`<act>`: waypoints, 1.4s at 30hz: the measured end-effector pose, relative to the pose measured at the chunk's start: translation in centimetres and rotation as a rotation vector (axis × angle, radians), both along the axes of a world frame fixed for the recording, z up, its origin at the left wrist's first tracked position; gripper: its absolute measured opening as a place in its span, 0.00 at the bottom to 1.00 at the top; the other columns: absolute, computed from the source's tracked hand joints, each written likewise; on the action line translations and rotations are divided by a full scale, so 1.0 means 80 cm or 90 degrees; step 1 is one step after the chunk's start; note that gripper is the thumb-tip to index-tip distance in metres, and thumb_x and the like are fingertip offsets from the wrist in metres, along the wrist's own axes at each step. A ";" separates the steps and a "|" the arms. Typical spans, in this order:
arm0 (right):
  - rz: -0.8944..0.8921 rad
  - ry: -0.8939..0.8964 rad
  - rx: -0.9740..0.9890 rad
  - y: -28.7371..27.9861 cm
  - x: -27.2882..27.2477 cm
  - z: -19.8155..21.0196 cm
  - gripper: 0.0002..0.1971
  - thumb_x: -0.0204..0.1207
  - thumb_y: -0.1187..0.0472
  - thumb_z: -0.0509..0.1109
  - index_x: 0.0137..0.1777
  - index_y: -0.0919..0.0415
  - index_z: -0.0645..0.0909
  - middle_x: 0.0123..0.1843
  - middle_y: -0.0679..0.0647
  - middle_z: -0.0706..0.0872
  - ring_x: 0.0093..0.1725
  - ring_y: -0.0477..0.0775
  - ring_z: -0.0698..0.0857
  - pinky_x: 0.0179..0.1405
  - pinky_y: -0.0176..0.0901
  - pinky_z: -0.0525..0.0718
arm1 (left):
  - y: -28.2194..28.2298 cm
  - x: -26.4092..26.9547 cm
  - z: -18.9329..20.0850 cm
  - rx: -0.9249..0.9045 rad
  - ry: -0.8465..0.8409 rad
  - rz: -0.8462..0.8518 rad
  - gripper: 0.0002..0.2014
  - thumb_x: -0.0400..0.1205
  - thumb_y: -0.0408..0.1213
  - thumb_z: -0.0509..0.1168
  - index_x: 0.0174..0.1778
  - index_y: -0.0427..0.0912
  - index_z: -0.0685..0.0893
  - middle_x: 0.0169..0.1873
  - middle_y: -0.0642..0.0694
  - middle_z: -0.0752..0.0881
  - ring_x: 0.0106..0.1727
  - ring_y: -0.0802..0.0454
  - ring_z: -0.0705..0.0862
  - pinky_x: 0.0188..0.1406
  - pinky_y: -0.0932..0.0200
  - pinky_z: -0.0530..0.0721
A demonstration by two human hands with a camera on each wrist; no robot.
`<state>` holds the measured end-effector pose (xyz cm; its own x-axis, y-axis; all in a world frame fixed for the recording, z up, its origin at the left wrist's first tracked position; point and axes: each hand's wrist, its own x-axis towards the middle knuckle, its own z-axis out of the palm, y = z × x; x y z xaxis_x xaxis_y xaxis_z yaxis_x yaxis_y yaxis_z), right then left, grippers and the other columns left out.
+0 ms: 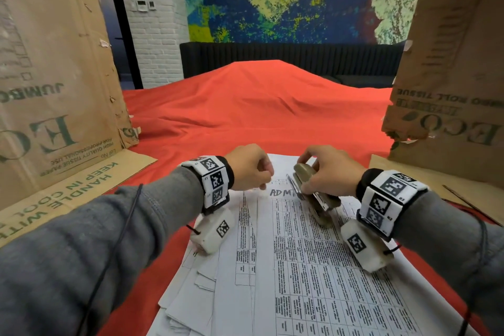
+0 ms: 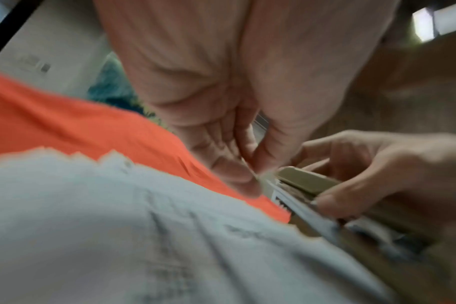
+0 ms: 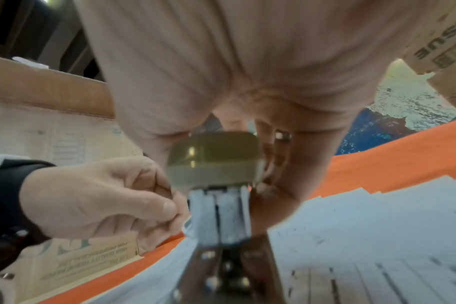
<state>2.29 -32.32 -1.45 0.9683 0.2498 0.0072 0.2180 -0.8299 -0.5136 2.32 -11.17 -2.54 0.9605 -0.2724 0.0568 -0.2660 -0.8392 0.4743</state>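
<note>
A loose stack of printed sheets lies on the red cloth, its top sheet a table marked "ADM". My right hand grips an olive stapler with a metal body, tilted over the stack's far end. In the right wrist view the stapler points away from the camera, with its metal magazine over the paper. My left hand has curled fingers just left of the stapler's front. In the left wrist view its fingertips pinch a thin white paper edge at the stapler's mouth.
Tall cardboard boxes stand at the left and right, each with a flap lying flat on the red cloth. The cloth rises in a hump further back. A dark sofa and a painted wall lie beyond.
</note>
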 end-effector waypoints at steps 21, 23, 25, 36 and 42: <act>-0.149 -0.213 0.097 -0.070 -0.041 0.009 0.24 0.64 0.54 0.86 0.57 0.47 0.80 0.44 0.50 0.88 0.38 0.48 0.88 0.23 0.37 0.82 | -0.129 -0.021 -0.011 -0.521 0.173 0.061 0.09 0.80 0.40 0.79 0.46 0.38 0.97 0.42 0.37 0.95 0.54 0.41 0.95 0.67 0.44 0.89; -0.148 -0.218 0.087 -0.074 -0.044 0.008 0.24 0.64 0.53 0.87 0.57 0.47 0.80 0.44 0.49 0.87 0.41 0.51 0.88 0.31 0.42 0.87 | -0.135 -0.023 -0.010 -0.541 0.174 0.075 0.10 0.80 0.37 0.80 0.49 0.33 0.95 0.41 0.36 0.95 0.49 0.45 0.96 0.62 0.50 0.92; -0.150 -0.220 0.083 -0.075 -0.046 0.008 0.25 0.63 0.53 0.87 0.57 0.48 0.81 0.43 0.49 0.87 0.41 0.51 0.87 0.35 0.43 0.87 | -0.139 -0.028 -0.005 -0.569 0.182 0.094 0.07 0.79 0.28 0.79 0.47 0.27 0.93 0.42 0.31 0.94 0.48 0.41 0.96 0.57 0.52 0.93; -0.106 -0.135 0.060 -0.068 -0.053 0.006 0.23 0.63 0.63 0.85 0.57 0.50 0.82 0.45 0.51 0.90 0.37 0.49 0.91 0.19 0.39 0.87 | -0.122 -0.020 0.008 -0.526 0.133 0.158 0.02 0.77 0.24 0.79 0.43 0.28 0.93 0.39 0.32 0.94 0.45 0.40 0.96 0.55 0.49 0.94; -0.012 -0.021 -0.103 -0.071 -0.053 -0.011 0.22 0.66 0.52 0.81 0.60 0.47 0.83 0.53 0.53 0.89 0.46 0.50 0.89 0.42 0.48 0.92 | -0.109 -0.026 0.010 -0.600 0.122 0.092 0.09 0.79 0.22 0.76 0.55 0.24 0.91 0.46 0.28 0.93 0.38 0.46 0.94 0.45 0.59 0.94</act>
